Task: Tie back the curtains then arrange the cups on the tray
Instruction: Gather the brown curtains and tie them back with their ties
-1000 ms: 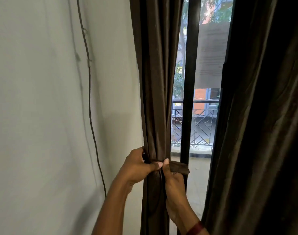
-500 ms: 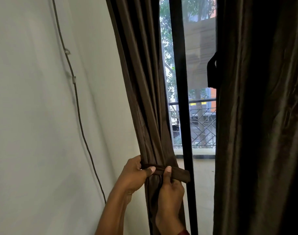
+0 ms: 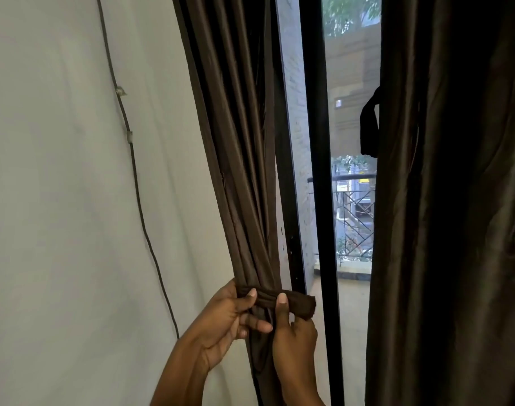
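Observation:
The left brown curtain (image 3: 235, 136) is gathered into a narrow bunch beside the white wall. A brown fabric tieback (image 3: 297, 301) is wrapped round the bunch at its narrowest point. My left hand (image 3: 224, 320) holds the tieback's left part, thumb pressed on the band. My right hand (image 3: 294, 338) pinches the band from below, its thumb on the front and the free end sticking out to the right. The right brown curtain (image 3: 455, 200) hangs loose, with its own dark tieback (image 3: 370, 127) dangling at its edge. No cups or tray are in view.
A black window frame post (image 3: 320, 171) stands between the curtains, with a balcony railing (image 3: 355, 218) outside. A thin dark cable (image 3: 133, 159) runs down the white wall (image 3: 60, 200) on the left, clipped in two places.
The view has swung left and closer. The curtain bunch now leans more to the left, and both thumbs have shifted along the tieback, which sits flatter round the bunch.

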